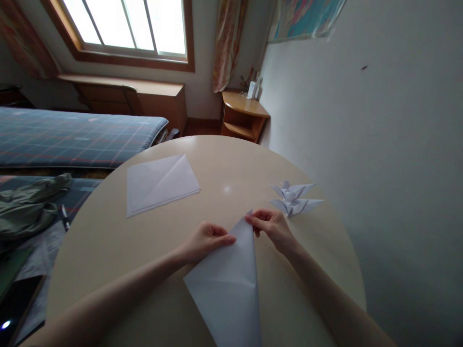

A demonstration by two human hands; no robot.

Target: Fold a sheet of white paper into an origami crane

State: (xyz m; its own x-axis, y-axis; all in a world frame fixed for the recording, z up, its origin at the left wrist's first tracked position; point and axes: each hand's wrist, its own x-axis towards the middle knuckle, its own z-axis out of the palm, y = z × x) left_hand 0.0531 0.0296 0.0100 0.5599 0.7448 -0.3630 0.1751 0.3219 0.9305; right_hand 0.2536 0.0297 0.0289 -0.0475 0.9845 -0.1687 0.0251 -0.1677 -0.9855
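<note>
A folded sheet of white paper (231,284) is held up over the near part of the round table (289,299), its lower end running out of the picture. My left hand (210,239) pinches its upper left edge between thumb and fingers. Close to the pointed top corner, my right hand (270,226) grips the right edge, thumb on the near face. Just beyond my right hand lie two folded white paper figures (296,206) with pointed wings, one behind the other. Further left on the table is a stack of white paper sheets (162,185) with a diagonal crease.
A white wall (398,159) rises close on the right. Beds with plaid mattresses (79,137) stand at the left, with a crumpled green cloth (32,205) and a dark tablet-like device (20,306). A wooden corner shelf (246,103) stands behind the table.
</note>
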